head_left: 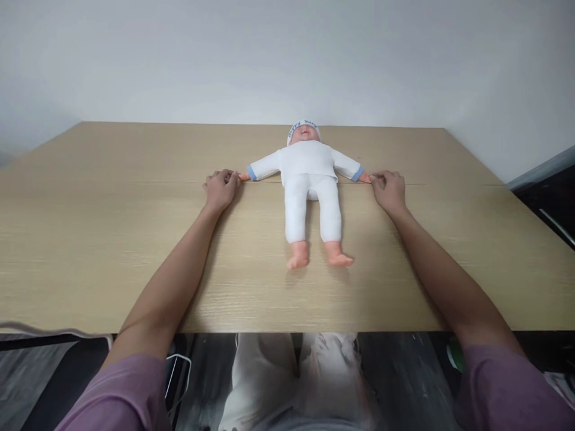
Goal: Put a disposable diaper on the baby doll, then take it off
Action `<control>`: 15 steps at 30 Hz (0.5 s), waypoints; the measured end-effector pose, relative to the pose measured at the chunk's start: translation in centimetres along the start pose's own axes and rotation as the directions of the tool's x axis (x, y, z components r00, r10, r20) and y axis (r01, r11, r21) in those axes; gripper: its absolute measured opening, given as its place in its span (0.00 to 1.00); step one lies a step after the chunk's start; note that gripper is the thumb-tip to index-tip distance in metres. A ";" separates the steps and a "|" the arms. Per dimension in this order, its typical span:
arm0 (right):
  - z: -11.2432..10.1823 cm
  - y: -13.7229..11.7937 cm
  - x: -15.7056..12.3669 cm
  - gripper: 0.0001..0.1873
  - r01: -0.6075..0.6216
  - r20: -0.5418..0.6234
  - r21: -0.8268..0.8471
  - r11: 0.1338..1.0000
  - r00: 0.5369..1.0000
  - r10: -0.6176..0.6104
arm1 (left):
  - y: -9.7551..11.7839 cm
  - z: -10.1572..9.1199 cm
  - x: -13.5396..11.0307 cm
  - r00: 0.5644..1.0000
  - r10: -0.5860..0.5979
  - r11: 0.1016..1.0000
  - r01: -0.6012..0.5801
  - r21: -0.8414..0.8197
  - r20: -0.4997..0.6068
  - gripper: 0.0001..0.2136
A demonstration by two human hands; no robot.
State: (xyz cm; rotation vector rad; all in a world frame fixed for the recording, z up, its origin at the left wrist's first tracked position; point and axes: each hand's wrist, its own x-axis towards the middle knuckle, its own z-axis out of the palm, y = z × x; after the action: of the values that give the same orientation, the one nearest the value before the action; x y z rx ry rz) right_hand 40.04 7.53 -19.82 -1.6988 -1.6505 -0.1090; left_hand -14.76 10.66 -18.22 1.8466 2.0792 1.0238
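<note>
1. Nearest you, below the front edge of the worktop [112, 251], are your pale trousers [265, 371]. A light cord [54, 329] runs along that edge at the left, well apart from the doll [309, 160]; mind your left forearm [175, 269] near it.
2. Your forearms reach over the worktop on both sides of the doll, so any sideways move would have to allow for them.
3. The doll lies on its back in the middle of the worktop, bare feet [297, 257] toward you, legs slightly parted. The feet look like smooth, firm vinyl, probably a little slippery under your fingers.
4. Farther in, your left hand [220, 188] and right hand [389, 190] are at the doll's outstretched hands. Each grip looks pinched on the small hand beside it, though the exact fingertip contact is hard to see. Those ends are small; the blue cuffs [252, 173] would probably hold better.
5. The white-clothed body looks soft and stuffed, likely light and not fragile. For lifting, take it around the trunk; the arms may flop.
6. A dark object [548, 185] stands beyond the worktop's right edge, well apart.
7. Farthest lie the doll's head, in a cap [294, 129] with blue lettering, and then the pale wall [269, 60], which limits reach that way.
</note>
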 end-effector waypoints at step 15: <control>-2.3 -6.4 -3.8 0.30 0.129 -0.144 0.098 0.987 0.983 -0.114 | 8.6 -3.7 -11.5 0.936 0.328 0.895 -0.351 -0.274 -0.129 0.24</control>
State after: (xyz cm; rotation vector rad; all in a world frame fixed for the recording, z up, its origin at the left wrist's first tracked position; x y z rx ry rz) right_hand 34.71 2.45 -17.39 -1.4770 -1.6266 -0.1889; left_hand -7.39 -1.44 -13.85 2.0772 1.5578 1.4214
